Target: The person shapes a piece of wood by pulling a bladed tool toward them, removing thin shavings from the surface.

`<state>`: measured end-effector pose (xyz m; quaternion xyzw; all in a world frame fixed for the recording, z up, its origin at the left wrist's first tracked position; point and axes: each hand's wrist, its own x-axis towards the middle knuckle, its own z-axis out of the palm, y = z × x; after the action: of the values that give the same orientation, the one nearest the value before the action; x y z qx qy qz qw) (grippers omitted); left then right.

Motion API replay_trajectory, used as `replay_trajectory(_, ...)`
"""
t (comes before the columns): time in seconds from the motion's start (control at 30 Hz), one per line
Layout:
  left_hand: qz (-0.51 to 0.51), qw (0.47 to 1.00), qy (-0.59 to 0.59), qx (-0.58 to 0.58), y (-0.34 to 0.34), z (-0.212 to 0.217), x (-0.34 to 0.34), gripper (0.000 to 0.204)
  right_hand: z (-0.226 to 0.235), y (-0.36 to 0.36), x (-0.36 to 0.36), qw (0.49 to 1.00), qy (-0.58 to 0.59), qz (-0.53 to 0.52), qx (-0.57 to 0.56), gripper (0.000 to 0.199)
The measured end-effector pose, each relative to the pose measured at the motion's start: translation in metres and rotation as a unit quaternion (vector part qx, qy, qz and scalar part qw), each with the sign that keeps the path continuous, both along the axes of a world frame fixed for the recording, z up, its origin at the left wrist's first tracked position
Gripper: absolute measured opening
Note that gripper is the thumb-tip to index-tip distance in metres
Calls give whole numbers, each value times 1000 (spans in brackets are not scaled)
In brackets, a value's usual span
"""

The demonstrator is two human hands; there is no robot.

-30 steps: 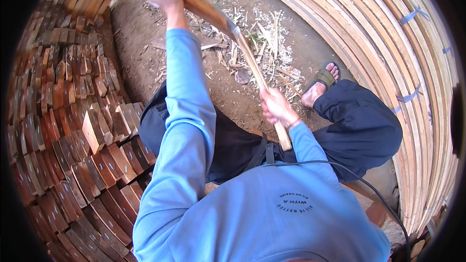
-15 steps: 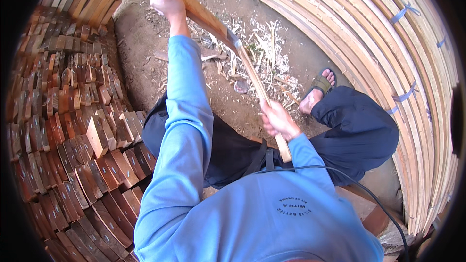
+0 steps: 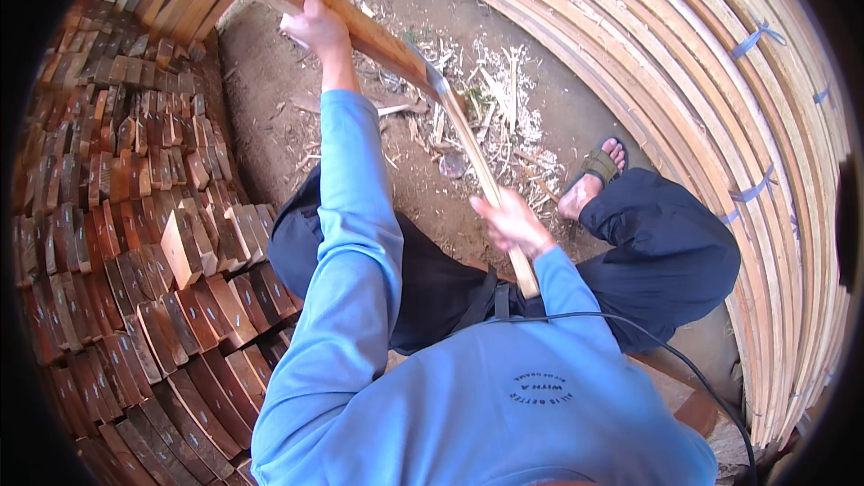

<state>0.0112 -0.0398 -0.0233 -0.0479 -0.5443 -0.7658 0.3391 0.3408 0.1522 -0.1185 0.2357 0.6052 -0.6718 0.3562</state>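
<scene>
My left hand (image 3: 317, 25) grips the edge of a brown wooden board (image 3: 378, 40), which slants from the upper left toward the middle. Its far end is at the upper left. In my right hand (image 3: 515, 223), near my lap, is a tool with a long pale wooden handle (image 3: 477, 148); the fingers wrap round it and the thumb sticks out. At the handle's far end, a grey metal blade (image 3: 436, 79) meets the board's near end. Too little of the blade shows to tell the tool's exact kind.
Wood chips and shavings (image 3: 504, 94) litter the dirt floor. Stacked short wood blocks (image 3: 135, 243) rise on the left. Long curved-looking planks (image 3: 720, 81) with blue ties line the right. My sandalled foot (image 3: 598, 171) stands right of the chips. A black cable (image 3: 666, 342) crosses my shirt.
The whole view has shifted slightly, and the board with my left hand sits a little lower. The thumb of my right hand reaches out farther from the handle. Both grips stay in place.
</scene>
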Motion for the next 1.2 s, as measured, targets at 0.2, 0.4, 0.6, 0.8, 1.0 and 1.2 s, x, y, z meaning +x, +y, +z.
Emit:
replay_trajectory(0.2,-14,1000,-12,-13,-26,-4,-17,26,12,7,25,1000,4,9,-22,30)
replay_trajectory(0.4,-11,1000,14,0,1,-3,-15,20,-12,-3,-13,999,32,20,37,27)
replay_trajectory(0.6,11,1000,-27,6,-5,-4,-25,19,5,3,21,998,32,33,49,24)
replay_trajectory(0.8,-29,999,13,-27,-2,0,-27,20,-6,-1,-7,999,32,8,24,23)
replay_trajectory(1.0,-7,1000,0,-28,7,-9,-18,25,-13,2,-10,1000,6,9,27,25)
replay_trajectory(1.2,30,999,-12,3,-38,-9,-21,25,15,-10,11,997,20,42,57,23)
